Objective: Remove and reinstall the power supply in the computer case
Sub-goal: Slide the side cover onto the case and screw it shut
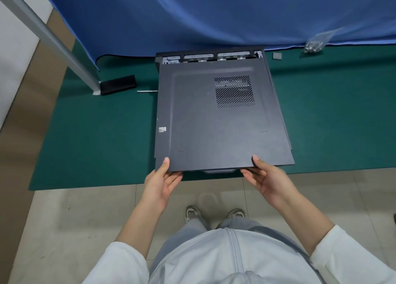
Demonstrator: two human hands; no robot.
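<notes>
Both hands pinch the side panel (214,116) at its six-o'clock edge, left hand (159,186) and right hand (267,182), thumbs on top, apparently sliding it along the computer case (214,57); the power supply stays hidden beneath.

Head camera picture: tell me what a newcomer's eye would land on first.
First the big dark side panel lying over the computer case in the middle of the green mat, with both hands gripping its near edge, left hand and right hand. Next, the blue cloth hanging behind, and a small bag of screws at the far right.
</notes>
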